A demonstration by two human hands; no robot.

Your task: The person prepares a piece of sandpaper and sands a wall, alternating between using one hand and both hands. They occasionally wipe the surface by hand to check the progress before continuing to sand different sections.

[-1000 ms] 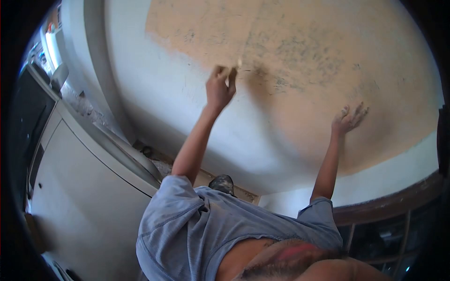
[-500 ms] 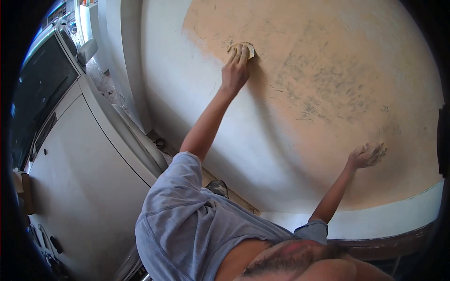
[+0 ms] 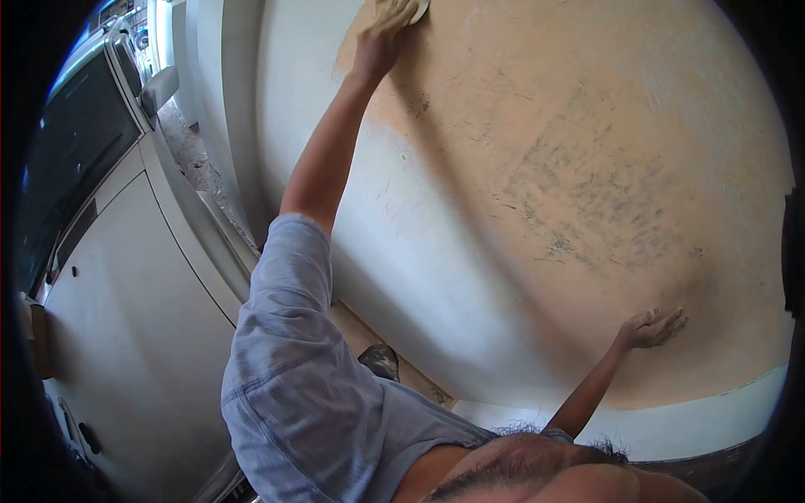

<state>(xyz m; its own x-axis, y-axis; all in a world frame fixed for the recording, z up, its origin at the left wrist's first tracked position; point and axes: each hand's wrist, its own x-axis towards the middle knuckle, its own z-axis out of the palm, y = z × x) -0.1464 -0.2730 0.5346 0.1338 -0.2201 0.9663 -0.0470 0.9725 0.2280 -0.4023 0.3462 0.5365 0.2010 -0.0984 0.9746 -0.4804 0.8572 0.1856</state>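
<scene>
My left hand (image 3: 387, 33) is at the top, its dusty fingers pressed over a pale, thin pad (image 3: 421, 10) against the wall. The pad's exact kind is unclear, and the frame edge cuts it off. Around it the wall (image 3: 470, 84) bears a broad peach-coloured patch with dark scuffs and scratches, bordered by white. Lower right, my right hand (image 3: 654, 328) is spread with dusty fingers and holds nothing. It is at or close to the peach surface; contact cannot be made out.
A light-coloured car (image 3: 134, 293) with a side mirror (image 3: 159, 90) stands on the left. Between car and wall is a pale column (image 3: 243, 109). A dark shoe (image 3: 380, 361) shows on the floor below. A dark edge runs along the right side.
My left hand has moved up and left across the wall with the pad. My right hand appears lower in the view, still spread. The view has shifted slightly.
</scene>
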